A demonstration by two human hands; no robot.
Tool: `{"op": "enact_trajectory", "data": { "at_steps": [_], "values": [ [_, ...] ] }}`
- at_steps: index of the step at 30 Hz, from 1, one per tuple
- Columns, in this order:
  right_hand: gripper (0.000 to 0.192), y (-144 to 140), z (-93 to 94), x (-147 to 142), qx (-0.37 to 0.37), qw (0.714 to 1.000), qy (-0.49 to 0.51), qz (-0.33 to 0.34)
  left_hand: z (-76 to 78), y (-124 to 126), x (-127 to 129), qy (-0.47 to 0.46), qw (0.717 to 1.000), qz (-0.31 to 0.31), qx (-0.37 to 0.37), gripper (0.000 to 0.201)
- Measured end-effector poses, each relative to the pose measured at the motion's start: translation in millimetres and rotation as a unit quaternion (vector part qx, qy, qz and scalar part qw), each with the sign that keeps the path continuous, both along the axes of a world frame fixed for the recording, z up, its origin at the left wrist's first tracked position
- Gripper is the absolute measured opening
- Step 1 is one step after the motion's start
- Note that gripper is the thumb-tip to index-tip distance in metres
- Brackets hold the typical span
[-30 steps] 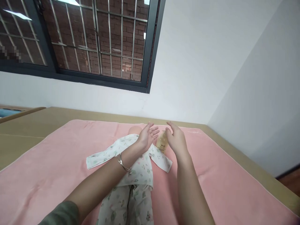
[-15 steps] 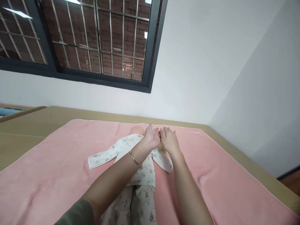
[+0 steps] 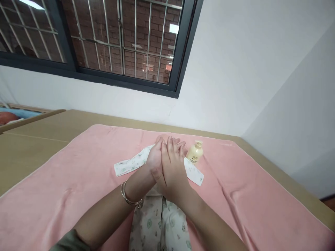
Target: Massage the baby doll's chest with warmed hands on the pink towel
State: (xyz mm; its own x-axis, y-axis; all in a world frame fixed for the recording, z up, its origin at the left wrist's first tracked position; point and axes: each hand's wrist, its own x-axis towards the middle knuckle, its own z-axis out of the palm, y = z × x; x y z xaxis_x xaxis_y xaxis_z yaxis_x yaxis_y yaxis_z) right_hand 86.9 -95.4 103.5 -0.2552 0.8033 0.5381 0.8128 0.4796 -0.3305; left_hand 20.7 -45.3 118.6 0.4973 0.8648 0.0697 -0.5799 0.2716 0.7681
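Observation:
My left hand (image 3: 154,157), palm up with fingers stretched out, lies under my right hand. Flat across its palm, my right hand (image 3: 173,170) presses with straight fingers. Neither holds an object. Below them, a white printed baby top (image 3: 134,161) is spread out with its sleeves to the sides. Patterned baby trousers (image 3: 148,223) extend from it towards me. A rounded pinkish shape, perhaps a doll's head, shows at the collar, mostly hidden by my fingers. Just right of my fingertips stands a pale yellow pump bottle (image 3: 195,153).
A pink blanket (image 3: 86,195) with some creases covers much of the wooden surface (image 3: 39,136). Behind it rise a white wall (image 3: 222,69) and a dark-framed barred window (image 3: 125,78). Blue and orange-brown items lie past a wooden edge at far left.
My hands have come together, the right now flat on the left palm, and moved nearer to me. The pump bottle, mostly hidden before, shows clearly. The view has shifted slightly.

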Motion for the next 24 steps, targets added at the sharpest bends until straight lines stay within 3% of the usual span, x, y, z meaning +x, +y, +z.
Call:
{"op": "enact_trajectory", "data": {
  "at_steps": [2,4,10,14,20,24],
  "values": [
    [0.078,-6.2,3.6,-5.1,-0.004,1.0,-0.001,0.023,-5.6,-12.9,-0.5,0.031,0.996,0.066,0.06,0.071],
    [0.075,-6.1,9.7,-5.1,0.006,0.999,0.006,0.051,-3.6,-28.8,-4.6,0.035,0.992,0.091,0.086,0.066],
    [0.066,8.0,16.5,-5.0,0.156,0.978,0.053,0.128,20.6,-62.2,-35.7,-0.01,0.998,0.002,0.059,0.055],
    [0.07,3.1,7.0,-12.8,0.199,0.967,0.046,0.151,19.3,-66.7,-48.2,0.007,0.997,0.026,0.068,0.054],
    [0.079,-21.0,1.5,-19.6,0.154,0.971,0.008,0.182,12.9,-60.0,-52.9,0.017,0.996,0.046,0.071,0.06],
    [0.081,-27.8,3.1,-14.7,0.162,0.969,0.005,0.189,-0.3,-56.0,-50.7,0.006,0.986,0.049,0.157,0.066]
  ]
}}
